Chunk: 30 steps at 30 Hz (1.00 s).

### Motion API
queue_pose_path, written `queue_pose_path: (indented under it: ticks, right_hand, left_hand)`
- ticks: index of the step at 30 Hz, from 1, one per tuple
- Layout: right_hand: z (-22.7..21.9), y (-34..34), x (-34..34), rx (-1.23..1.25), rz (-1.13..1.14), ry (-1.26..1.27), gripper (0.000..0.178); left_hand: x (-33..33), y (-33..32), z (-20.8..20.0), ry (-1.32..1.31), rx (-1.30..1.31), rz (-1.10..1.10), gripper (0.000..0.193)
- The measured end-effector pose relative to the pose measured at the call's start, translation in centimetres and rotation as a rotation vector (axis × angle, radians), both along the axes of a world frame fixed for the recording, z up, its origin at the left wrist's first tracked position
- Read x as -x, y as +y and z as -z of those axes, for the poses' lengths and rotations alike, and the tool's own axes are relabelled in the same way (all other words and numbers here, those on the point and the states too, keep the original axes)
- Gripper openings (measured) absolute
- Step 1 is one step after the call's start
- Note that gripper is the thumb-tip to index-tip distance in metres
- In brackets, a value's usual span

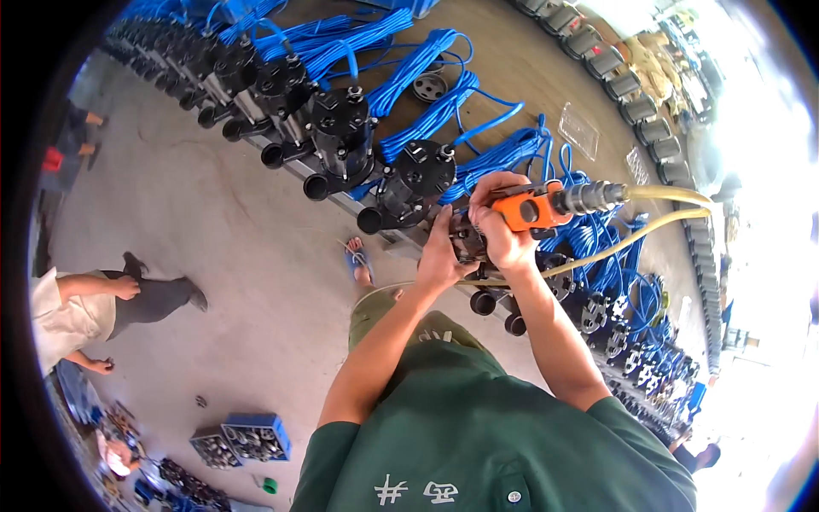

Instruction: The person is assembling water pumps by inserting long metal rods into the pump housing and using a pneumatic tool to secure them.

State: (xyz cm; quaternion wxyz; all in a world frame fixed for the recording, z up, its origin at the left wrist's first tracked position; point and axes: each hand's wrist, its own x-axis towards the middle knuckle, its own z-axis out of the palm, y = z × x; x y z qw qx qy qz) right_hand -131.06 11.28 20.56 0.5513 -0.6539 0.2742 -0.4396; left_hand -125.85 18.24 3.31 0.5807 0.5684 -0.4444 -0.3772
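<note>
My right hand (505, 235) is wrapped round an orange air-powered driver (531, 210), whose metal coupling joins a yellow air hose (670, 194). The tool sits over a dark pump (468, 241) at the bench edge; its working tip is hidden by my hands. My left hand (440, 256) grips the side of that same pump, fingers pointing away from me and thumb curled toward the right hand. Left of it stands a black submersible pump (416, 183) with a round outlet facing me.
More black pumps (341, 128) line the bench edge on both sides. Coiled blue cables (418, 72) lie behind them on the brown bench (520, 60). Metal cylinders (623, 84) line the far side. A person (81, 311) is at left; blue crates of parts (258, 438) rest on the floor.
</note>
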Motion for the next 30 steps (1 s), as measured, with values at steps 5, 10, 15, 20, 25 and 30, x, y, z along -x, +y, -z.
queue_pose_path:
  ticks: [5,10,15,20,25,30]
  right_hand:
    - [-2.0,0.1,-0.9,-0.015,0.029,0.028,0.043]
    - [-0.4,0.5,0.4,-0.022,-0.005,0.095,0.037]
    - [-3.2,0.5,-1.0,0.067,0.06,0.048,0.046]
    - [-3.7,-3.9,-1.8,0.12,0.193,-0.059,0.026]
    - [-0.9,-5.8,-0.6,0.144,0.239,0.067,0.021]
    - [-3.6,-4.2,-2.1,0.209,0.292,0.048,0.03]
  left_hand:
    - [0.2,0.0,2.0,-0.02,-0.023,-0.015,0.123]
    - [0.3,0.0,1.8,-0.037,0.012,-0.01,0.121]
    - [0.5,-1.5,4.4,0.459,0.032,0.009,0.118]
    - [0.5,-0.3,3.5,0.116,0.01,0.042,0.117]
    - [0.1,-0.3,1.4,-0.005,0.007,0.028,0.116]
    - [1.3,-1.5,6.5,0.491,-0.008,0.079,0.116]
